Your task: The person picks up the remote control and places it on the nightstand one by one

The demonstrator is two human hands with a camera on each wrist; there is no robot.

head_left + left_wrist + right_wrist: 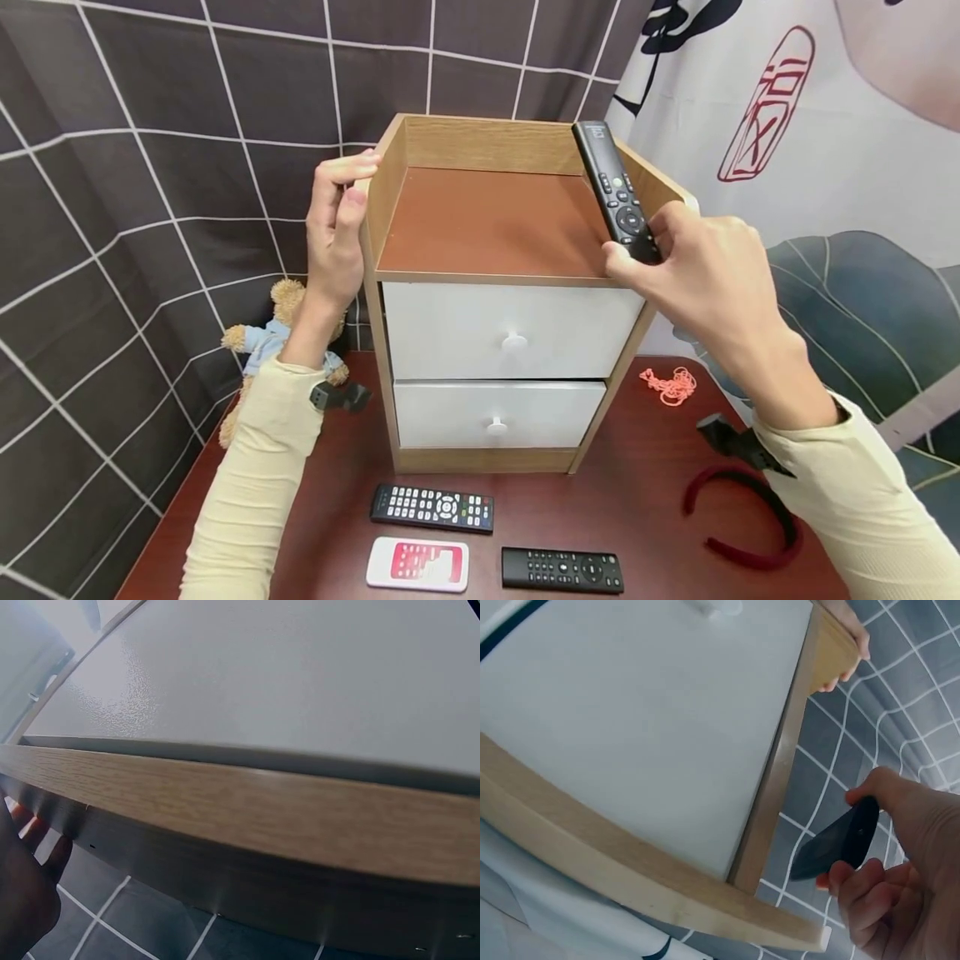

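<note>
A small wooden cabinet with two white drawers, an upper drawer and a lower drawer, stands on the table; its open top has a brown floor and raised sides. My left hand touches the upper edge of the left side panel, its fingers on the outer side. Over the top's right part, my right hand pinches a black remote control by its lower end between thumb and fingers. The remote is tilted, its buttons toward me. In the right wrist view the remote shows end-on.
Before the cabinet lie a black remote with white buttons, a white-and-pink remote and another black remote. On the right are coral string and a dark red headband. A teddy bear sits left, near the checked curtain.
</note>
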